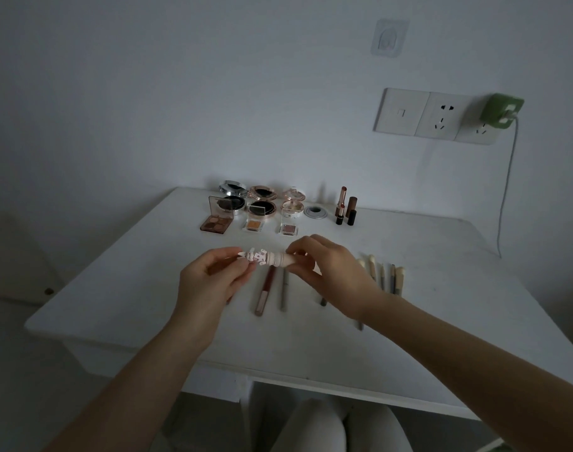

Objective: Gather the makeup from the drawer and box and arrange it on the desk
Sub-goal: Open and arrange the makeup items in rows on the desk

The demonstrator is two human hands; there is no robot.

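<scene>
Two hands share one item: an ornate tube [270, 257], cream with a pink patterned end, held level in the air above the middle of the desk [442, 305]. The left hand [213, 272] pinches the patterned left end between thumb and fingertips, and the right hand [324, 265] has its fingers curled round the plain right end.

Directly beneath lie two liner pencils [265, 293], side by side and pointing near to far. A row of brushes [383, 274] sits just to the right, partly hidden by the right wrist. At the far edge stand open compacts [262, 200] and, right of them, upright lipsticks [345, 207].

The likeliest slip, as I judge it, comes from the light pinch on the left: if the hands pull apart or twist (the tube looks like a cap-and-body design, though I cannot tell for sure), one half could jerk free and drop onto the pencils, knocking the neat row askew. A round tube laid down carelessly may also roll toward the near edge. A wide sweep of the right forearm could scatter the brushes.
</scene>
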